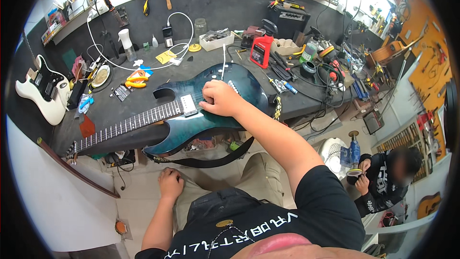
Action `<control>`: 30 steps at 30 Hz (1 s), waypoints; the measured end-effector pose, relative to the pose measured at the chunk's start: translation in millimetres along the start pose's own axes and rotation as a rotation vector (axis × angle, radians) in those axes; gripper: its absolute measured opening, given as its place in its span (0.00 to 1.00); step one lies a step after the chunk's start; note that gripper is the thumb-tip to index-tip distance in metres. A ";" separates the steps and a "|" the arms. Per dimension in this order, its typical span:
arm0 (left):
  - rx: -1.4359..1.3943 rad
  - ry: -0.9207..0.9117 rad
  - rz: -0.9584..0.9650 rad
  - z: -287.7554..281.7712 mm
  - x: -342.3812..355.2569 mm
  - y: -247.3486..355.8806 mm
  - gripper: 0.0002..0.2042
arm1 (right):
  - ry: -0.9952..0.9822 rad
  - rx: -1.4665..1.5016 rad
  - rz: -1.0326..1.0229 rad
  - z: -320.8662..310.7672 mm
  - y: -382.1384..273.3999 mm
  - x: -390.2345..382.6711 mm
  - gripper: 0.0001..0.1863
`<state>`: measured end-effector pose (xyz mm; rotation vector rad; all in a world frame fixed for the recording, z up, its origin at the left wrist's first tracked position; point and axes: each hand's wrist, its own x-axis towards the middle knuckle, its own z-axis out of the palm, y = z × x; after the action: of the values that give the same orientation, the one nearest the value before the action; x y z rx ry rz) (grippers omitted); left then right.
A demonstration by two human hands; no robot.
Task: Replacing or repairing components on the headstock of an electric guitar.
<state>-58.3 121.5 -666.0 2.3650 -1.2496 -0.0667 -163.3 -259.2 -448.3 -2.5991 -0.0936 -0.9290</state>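
A teal electric guitar (247, 93) lies on the cluttered dark workbench (306, 100), its neck to the left and a strap hanging below. My right hand (218, 97) is on the guitar body over the strings beside the pale pickup (188, 103), fingers curled; whatever they grip is hidden. A white cable (224, 60) runs up from the body just behind that hand. My left hand (170, 182) rests low by my left leg, holding nothing visible, with fingers loosely bent and apart.
A white guitar (45, 91) stands at the left. Pliers (135, 80), a red bottle (260, 50), cables and tools crowd the bench. At lower right a seated person (388, 180) handles a blue power tool (353, 156). A white panel (52, 187) borders the lower left.
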 end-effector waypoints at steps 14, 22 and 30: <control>-0.001 -0.018 -0.040 1.2 -6.9 -0.7 0.10 | 0.000 0.015 -0.072 12.1 8.9 4.4 0.16; -1.121 0.674 -0.656 -88.1 38.9 -123.8 0.08 | -0.029 -0.037 0.009 6.0 -19.3 4.1 0.14; -1.291 1.003 -0.544 -200.9 8.0 -326.8 0.26 | 0.033 -0.072 -0.127 16.0 -0.6 10.0 0.18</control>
<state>248.7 347.6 -622.4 1.1617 0.0544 0.1068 -146.0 -253.3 -453.3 -2.6688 -0.2223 -1.0362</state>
